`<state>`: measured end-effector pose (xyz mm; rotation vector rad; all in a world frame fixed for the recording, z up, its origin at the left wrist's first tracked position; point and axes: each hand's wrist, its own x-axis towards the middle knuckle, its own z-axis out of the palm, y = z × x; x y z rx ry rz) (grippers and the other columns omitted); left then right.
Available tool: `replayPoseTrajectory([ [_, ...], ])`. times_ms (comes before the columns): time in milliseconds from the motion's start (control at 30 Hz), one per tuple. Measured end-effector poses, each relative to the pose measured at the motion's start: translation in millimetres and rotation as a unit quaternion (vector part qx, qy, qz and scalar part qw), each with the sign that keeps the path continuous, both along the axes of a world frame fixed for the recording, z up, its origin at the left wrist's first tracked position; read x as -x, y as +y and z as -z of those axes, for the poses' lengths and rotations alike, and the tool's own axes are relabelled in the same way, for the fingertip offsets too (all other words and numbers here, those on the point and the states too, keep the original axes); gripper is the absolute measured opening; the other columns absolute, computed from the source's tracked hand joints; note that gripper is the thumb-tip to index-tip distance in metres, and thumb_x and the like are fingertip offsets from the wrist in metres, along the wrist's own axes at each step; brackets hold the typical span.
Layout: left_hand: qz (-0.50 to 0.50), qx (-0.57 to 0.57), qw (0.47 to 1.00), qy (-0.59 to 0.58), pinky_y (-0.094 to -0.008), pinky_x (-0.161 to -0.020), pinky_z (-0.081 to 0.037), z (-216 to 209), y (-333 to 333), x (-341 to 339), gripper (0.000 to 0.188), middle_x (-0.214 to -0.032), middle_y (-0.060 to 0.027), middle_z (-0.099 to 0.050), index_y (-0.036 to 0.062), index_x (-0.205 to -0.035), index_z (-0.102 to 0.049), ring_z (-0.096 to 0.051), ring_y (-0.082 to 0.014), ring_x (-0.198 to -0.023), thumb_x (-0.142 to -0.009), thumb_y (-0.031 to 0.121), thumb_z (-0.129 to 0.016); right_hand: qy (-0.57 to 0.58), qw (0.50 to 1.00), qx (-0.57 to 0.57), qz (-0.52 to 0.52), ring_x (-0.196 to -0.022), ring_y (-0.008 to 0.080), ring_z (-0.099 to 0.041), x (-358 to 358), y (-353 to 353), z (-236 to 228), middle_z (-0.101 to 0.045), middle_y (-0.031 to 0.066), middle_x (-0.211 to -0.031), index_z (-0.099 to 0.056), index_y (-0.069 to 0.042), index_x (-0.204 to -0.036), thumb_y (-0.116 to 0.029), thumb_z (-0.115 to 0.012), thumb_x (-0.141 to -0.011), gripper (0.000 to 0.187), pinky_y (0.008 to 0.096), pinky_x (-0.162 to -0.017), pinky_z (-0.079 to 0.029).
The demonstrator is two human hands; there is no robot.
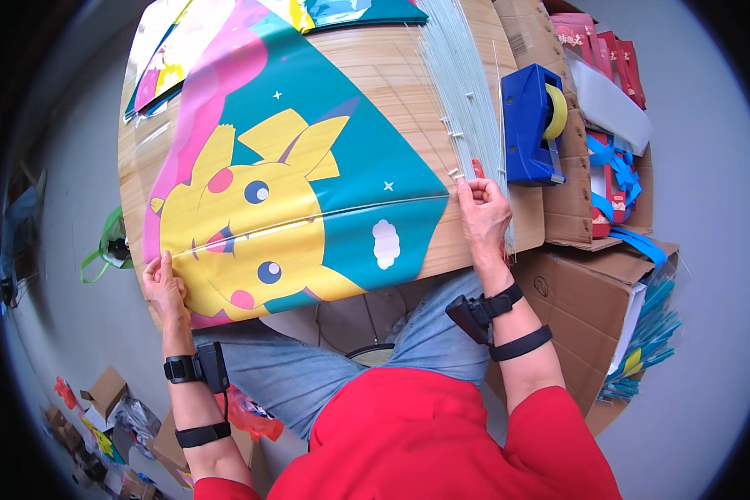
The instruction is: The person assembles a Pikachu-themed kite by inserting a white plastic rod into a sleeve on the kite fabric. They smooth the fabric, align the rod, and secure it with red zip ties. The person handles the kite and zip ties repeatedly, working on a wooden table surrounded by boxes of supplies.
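A large glossy kite sheet [350, 179] in teal and pink, printed with a yellow cartoon character, lies on the wooden tabletop and overhangs its near edge. Across it, from left to right, runs a thin pale rod [375, 202]. My right hand [485, 218] pinches the rod's right end, just past the sheet's right corner. On the left, my left hand [167, 287] has its fingers closed on the sheet's edge, thumb on top near the rod's left end. Its fingertips are partly hidden. A bundle of thin clear rods [467, 92] lies beyond my right hand.
At the table's right edge stands a blue tape dispenser [525, 125]. Cardboard boxes [579, 300] sit to the right, with red packets [621, 67] and teal wrapped pieces [646, 342]. More folded sheets [162, 71] lie at the far left. A green bag [112, 242] is left of the table.
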<state>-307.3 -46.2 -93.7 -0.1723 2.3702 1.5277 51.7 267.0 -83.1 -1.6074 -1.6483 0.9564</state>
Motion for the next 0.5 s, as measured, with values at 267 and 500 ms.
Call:
replayPoseTrajectory([
  [267, 0.064, 0.021, 0.979, 0.193, -0.0184, -0.045, -0.039, -10, -10, 1, 0.026, -0.073, -0.0008, -0.053, 0.002, -0.104, -0.051, -0.05, -0.006, -0.053, -0.089, 0.022, -0.059, -0.159, 0.967, -0.188, -0.061, -0.084, 0.0226, -0.062, 6, -16, -46, -0.063, 0.0119, -0.097, -0.062, -0.003, -0.091, -0.013, -0.061, -0.082, 0.014, 0.0324, -0.068, -0.05],
  [500, 0.507, 0.254, 0.741, 0.36, -0.0437, -0.112, -0.005, -55, 53, -91, 0.074, -0.148, -0.0119, -0.019, 0.0034, -0.141, -0.022, -0.012, -0.0286, -0.138, -0.082, 0.029, -0.06, -0.175, 0.839, -0.203, -0.474, -0.137, 0.029, -0.018, 79, -104, -37, -0.025, 0.0153, -0.145, -0.034, 0.0, -0.135, -0.039, -0.06, -0.078, 0.073, 0.0461, -0.112, -0.011],
])
